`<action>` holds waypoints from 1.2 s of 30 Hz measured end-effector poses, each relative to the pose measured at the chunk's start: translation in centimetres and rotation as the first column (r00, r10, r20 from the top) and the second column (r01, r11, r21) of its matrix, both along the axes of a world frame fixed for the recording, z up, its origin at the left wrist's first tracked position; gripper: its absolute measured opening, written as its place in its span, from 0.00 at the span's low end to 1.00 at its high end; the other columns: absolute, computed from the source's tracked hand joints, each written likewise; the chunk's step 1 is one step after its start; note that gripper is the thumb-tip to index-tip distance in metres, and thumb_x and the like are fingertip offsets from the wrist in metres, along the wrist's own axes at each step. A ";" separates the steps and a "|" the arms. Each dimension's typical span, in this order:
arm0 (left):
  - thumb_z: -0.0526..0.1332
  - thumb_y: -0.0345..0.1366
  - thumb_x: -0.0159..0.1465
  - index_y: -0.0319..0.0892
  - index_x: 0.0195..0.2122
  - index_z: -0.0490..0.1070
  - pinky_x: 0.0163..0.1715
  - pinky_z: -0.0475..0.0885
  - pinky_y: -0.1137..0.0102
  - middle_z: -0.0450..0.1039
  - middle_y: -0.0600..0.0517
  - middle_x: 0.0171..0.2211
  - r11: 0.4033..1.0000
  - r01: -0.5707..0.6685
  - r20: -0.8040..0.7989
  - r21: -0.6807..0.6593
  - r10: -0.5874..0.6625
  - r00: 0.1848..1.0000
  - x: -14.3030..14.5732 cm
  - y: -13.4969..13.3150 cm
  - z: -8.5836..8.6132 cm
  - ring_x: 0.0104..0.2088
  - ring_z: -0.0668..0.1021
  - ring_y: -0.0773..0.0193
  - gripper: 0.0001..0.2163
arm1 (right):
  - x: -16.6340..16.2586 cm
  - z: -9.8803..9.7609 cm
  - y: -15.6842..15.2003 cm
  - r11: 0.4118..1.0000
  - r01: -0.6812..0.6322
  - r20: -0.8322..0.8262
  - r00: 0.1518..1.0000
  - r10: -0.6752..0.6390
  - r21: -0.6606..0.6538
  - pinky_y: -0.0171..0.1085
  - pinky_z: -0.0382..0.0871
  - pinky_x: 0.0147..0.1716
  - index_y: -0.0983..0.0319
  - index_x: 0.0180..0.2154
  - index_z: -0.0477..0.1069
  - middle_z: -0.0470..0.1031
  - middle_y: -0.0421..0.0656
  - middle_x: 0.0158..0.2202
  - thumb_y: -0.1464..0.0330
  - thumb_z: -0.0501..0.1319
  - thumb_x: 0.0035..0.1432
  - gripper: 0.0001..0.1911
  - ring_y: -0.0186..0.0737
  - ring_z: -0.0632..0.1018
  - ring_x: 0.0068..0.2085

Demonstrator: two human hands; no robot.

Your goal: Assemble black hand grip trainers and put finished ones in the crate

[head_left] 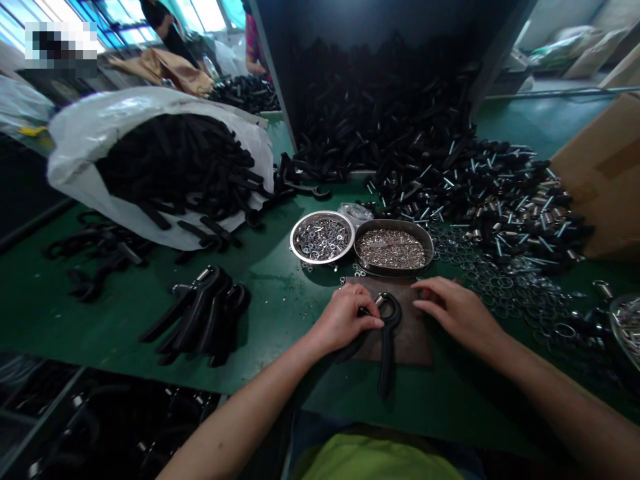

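My left hand (345, 317) is closed on a black spring-hinged handle piece (387, 357), pinching it near its metal spring (381, 299). The piece has a curved, hook-like top and a straight leg pointing toward me. Beneath it lies a flat brown plate (420, 343) on the bench. To the right of the piece, my right hand (455, 307) hovers by the plate's edge, thumb and fingers apart, with nothing visible in it. Just beyond the plate stand a round metal bowl (291, 245) of washers and small parts and an oval tin (395, 269) of tiny metal pieces.
Several similar black pieces (200, 313) lie grouped at left. Behind them a white sack (75, 143) spills black handles. A large dark bin (273, 60) stands at the back, with loose parts and rings (505, 283) toward a cardboard box (605, 180). Another person's arm (255, 67) shows far back.
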State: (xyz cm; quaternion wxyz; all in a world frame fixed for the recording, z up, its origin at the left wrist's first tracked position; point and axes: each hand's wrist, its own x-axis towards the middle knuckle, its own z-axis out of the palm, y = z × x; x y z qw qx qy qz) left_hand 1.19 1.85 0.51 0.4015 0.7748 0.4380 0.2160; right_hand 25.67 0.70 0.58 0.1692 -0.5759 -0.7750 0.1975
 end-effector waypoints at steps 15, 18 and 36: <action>0.68 0.34 0.52 0.41 0.26 0.73 0.38 0.65 0.71 0.69 0.53 0.32 0.992 -0.065 0.060 -0.110 0.072 0.996 1.2 -0.3 -1.3 0.37 0.72 0.64 0.04 | 6.2 -0.5 -6.9 0.913 0.406 0.093 0.912 -0.401 -0.046 0.45 0.71 0.28 0.58 0.38 0.68 0.77 0.48 0.33 0.54 0.48 0.59 0.17 0.49 0.77 0.31; 0.68 0.34 0.51 0.40 0.26 0.74 0.37 0.66 0.72 0.69 0.52 0.34 0.982 -0.067 -0.020 -0.174 0.065 0.998 1.3 0.1 -0.8 0.36 0.72 0.64 0.05 | 3.1 3.7 -6.7 0.943 0.331 -0.152 0.931 -0.331 -0.022 0.39 0.71 0.26 0.53 0.48 0.67 0.77 0.44 0.30 0.57 0.46 0.62 0.19 0.43 0.77 0.27; 0.66 0.34 0.49 0.39 0.24 0.71 0.29 0.64 0.73 0.69 0.56 0.25 0.935 -0.086 -0.024 -0.343 0.082 0.996 1.7 0.9 -0.7 0.27 0.70 0.68 0.06 | -0.2 2.0 -5.6 0.999 0.050 -0.017 0.999 -0.050 0.021 0.43 0.74 0.43 0.53 0.56 0.63 0.73 0.43 0.52 0.64 0.46 0.64 0.20 0.45 0.78 0.47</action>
